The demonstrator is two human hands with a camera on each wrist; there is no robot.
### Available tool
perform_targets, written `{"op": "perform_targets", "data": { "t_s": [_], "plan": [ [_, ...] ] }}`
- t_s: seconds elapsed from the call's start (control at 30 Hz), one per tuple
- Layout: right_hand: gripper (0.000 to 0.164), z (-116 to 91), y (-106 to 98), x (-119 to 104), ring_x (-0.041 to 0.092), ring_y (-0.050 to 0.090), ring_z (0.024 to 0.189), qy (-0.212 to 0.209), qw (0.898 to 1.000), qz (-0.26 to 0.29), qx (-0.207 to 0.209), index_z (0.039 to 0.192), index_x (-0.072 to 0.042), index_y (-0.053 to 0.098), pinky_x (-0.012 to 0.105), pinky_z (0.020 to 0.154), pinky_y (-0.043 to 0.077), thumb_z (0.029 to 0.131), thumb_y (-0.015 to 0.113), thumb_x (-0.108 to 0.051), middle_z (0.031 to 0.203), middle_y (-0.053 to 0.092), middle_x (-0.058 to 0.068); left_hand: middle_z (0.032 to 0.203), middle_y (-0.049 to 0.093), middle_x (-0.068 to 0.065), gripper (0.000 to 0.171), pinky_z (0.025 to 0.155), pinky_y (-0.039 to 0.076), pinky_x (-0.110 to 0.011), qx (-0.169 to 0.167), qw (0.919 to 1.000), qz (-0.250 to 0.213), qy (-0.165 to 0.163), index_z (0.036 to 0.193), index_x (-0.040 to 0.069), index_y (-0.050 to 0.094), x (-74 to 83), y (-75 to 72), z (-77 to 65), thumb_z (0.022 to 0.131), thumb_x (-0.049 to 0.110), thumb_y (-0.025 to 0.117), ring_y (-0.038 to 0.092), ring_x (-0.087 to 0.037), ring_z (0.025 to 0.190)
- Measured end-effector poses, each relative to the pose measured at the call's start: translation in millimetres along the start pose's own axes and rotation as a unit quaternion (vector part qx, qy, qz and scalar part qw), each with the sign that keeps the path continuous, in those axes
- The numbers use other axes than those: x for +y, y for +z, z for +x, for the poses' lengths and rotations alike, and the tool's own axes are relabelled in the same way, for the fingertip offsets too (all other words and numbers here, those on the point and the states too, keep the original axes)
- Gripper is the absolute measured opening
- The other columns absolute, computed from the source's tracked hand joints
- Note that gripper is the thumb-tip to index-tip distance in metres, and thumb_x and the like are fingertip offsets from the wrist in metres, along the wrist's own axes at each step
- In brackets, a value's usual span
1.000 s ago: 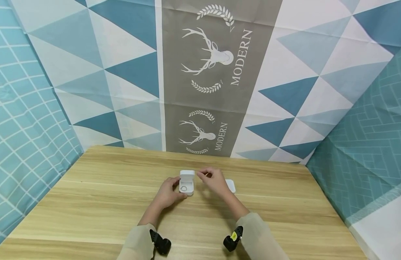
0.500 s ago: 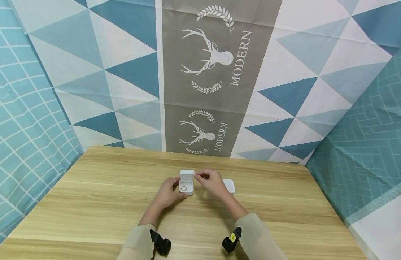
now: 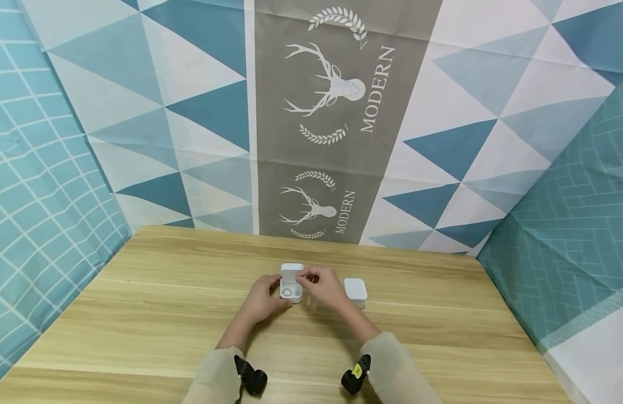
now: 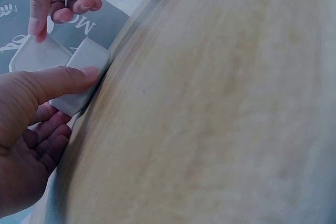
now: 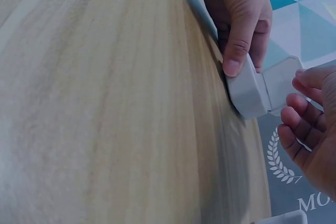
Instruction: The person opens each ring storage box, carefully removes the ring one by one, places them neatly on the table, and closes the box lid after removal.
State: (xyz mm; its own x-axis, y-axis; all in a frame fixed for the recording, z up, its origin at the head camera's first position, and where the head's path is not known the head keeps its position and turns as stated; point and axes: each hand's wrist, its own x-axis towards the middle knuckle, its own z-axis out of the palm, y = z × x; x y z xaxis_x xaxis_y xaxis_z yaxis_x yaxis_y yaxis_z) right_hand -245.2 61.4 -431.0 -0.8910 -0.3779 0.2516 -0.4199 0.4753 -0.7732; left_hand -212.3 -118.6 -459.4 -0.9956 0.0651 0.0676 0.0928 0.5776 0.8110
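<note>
My left hand (image 3: 263,298) grips a small white ring box (image 3: 290,299), thumb at its front and fingers behind it. The lid (image 3: 291,271) stands raised, and a silver ring (image 3: 287,292) sits inside toward the left. My right hand (image 3: 323,285) is at the box's right side, thumb and forefinger tips together in front of the lid. In the right wrist view, the right thumb (image 5: 311,77) overlaps the lid's edge, the other fingers curled below. I cannot tell whether something small is pinched between those tips.
A second white box (image 3: 355,290), its top down, stands right of my right hand on the wood-grain table (image 3: 422,325). A patterned cloth wall (image 3: 311,213) rises behind the table's far edge, with tile-patterned cloth at both sides.
My right hand has moved left and slightly down, from beside the lid to in front of it, uncovering more of the second box. The left hand keeps its hold on the ring box.
</note>
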Motion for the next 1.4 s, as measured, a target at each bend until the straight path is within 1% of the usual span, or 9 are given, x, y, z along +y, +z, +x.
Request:
{"op": "perform_targets", "data": {
  "t_s": [0.17, 0.37, 0.47, 0.6, 0.67, 0.77, 0.97, 1.07, 1.4],
  "plan": [
    [0.013, -2.1, 1.2, -2.2, 0.007, 0.05, 0.066, 0.007, 1.0, 0.002, -0.009, 0.09, -0.008, 0.072, 0.017, 0.057, 0.043, 0.087, 0.065, -0.019, 0.076, 0.065, 0.004, 0.12, 0.056, -0.018, 0.069, 0.105, 0.037, -0.049, 0.0, 1.0, 0.001, -0.001, 0.129, -0.005, 0.051, -0.7, 0.8, 0.7, 0.072, 0.019, 0.08, 0.05, -0.034, 0.119],
    [0.012, -1.7, 4.4, -1.1, 0.005, 0.05, 0.067, 0.005, 1.0, 0.0, -0.02, 0.091, -0.009, 0.072, 0.017, 0.058, 0.044, 0.087, 0.066, -0.019, 0.081, 0.067, 0.003, 0.12, 0.056, -0.019, 0.07, 0.105, 0.037, -0.049, 0.002, 1.0, -0.001, 0.001, 0.129, -0.006, 0.05, -1.6, 0.9, 0.1, 0.072, 0.02, 0.081, 0.05, -0.034, 0.119],
    [0.012, -1.2, 6.8, -0.3, 0.004, 0.05, 0.067, -0.005, 1.0, -0.003, -0.026, 0.091, -0.009, 0.072, 0.017, 0.058, 0.044, 0.086, 0.066, -0.018, 0.082, 0.066, 0.003, 0.119, 0.057, -0.019, 0.07, 0.104, 0.038, -0.05, 0.003, 1.0, 0.002, 0.006, 0.129, -0.006, 0.05, -1.7, 0.8, -0.1, 0.071, 0.02, 0.081, 0.051, -0.035, 0.118],
    [0.012, -0.4, 10.9, 2.2, 0.004, 0.049, 0.067, -0.026, 0.999, -0.011, -0.03, 0.09, -0.007, 0.073, 0.017, 0.058, 0.044, 0.086, 0.066, -0.017, 0.08, 0.065, 0.003, 0.119, 0.057, -0.018, 0.071, 0.105, 0.038, -0.049, 0.003, 1.0, 0.001, 0.002, 0.129, -0.005, 0.051, -1.9, 0.9, 0.6, 0.071, 0.021, 0.081, 0.051, -0.034, 0.118],
    [0.011, -0.1, 12.7, 3.4, 0.004, 0.049, 0.068, -0.028, 0.999, -0.017, -0.031, 0.09, -0.008, 0.073, 0.016, 0.059, 0.043, 0.086, 0.066, -0.016, 0.078, 0.064, 0.002, 0.119, 0.057, -0.018, 0.07, 0.104, 0.038, -0.049, 0.003, 1.0, 0.003, 0.003, 0.129, -0.005, 0.051, -2.2, 1.1, 0.9, 0.071, 0.021, 0.081, 0.051, -0.034, 0.118],
    [0.01, 0.0, 15.0, 5.2, 0.003, 0.048, 0.069, -0.022, 0.999, -0.021, -0.033, 0.089, -0.01, 0.073, 0.016, 0.06, 0.043, 0.086, 0.067, -0.017, 0.077, 0.061, -0.001, 0.118, 0.058, -0.017, 0.07, 0.104, 0.038, -0.049, 0.004, 1.0, 0.003, 0.005, 0.128, -0.005, 0.052, -2.4, 1.0, 1.3, 0.071, 0.021, 0.081, 0.051, -0.033, 0.118],
    [0.01, 0.3, 18.0, 5.3, 0.003, 0.046, 0.066, -0.011, 0.999, -0.031, -0.031, 0.089, -0.01, 0.073, 0.016, 0.058, 0.04, 0.085, 0.067, -0.017, 0.073, 0.057, -0.003, 0.115, 0.059, -0.017, 0.068, 0.103, 0.04, -0.048, 0.006, 0.9999, -0.006, 0.011, 0.127, -0.005, 0.053, -1.5, 0.4, 1.0, 0.07, 0.018, 0.081, 0.053, -0.033, 0.115],
    [0.01, 1.4, 19.5, 4.7, 0.003, 0.045, 0.065, -0.006, 0.999, -0.034, -0.032, 0.089, -0.01, 0.073, 0.016, 0.057, 0.039, 0.085, 0.067, -0.017, 0.071, 0.056, -0.004, 0.115, 0.059, -0.017, 0.068, 0.102, 0.04, -0.049, 0.007, 0.9998, -0.007, 0.015, 0.127, -0.006, 0.053, -0.8, 0.1, 0.6, 0.07, 0.018, 0.081, 0.052, -0.033, 0.115],
    [0.009, 3.7, 24.3, 6.5, 0.003, 0.044, 0.062, -0.002, 0.998, -0.025, -0.055, 0.087, -0.007, 0.072, 0.015, 0.052, 0.037, 0.085, 0.067, -0.014, 0.071, 0.057, -0.003, 0.117, 0.058, -0.017, 0.067, 0.103, 0.039, -0.048, 0.003, 0.9999, -0.008, 0.009, 0.128, -0.004, 0.053, -1.5, 1.3, 1.5, 0.071, 0.019, 0.081, 0.051, -0.033, 0.118]
  ]
}}
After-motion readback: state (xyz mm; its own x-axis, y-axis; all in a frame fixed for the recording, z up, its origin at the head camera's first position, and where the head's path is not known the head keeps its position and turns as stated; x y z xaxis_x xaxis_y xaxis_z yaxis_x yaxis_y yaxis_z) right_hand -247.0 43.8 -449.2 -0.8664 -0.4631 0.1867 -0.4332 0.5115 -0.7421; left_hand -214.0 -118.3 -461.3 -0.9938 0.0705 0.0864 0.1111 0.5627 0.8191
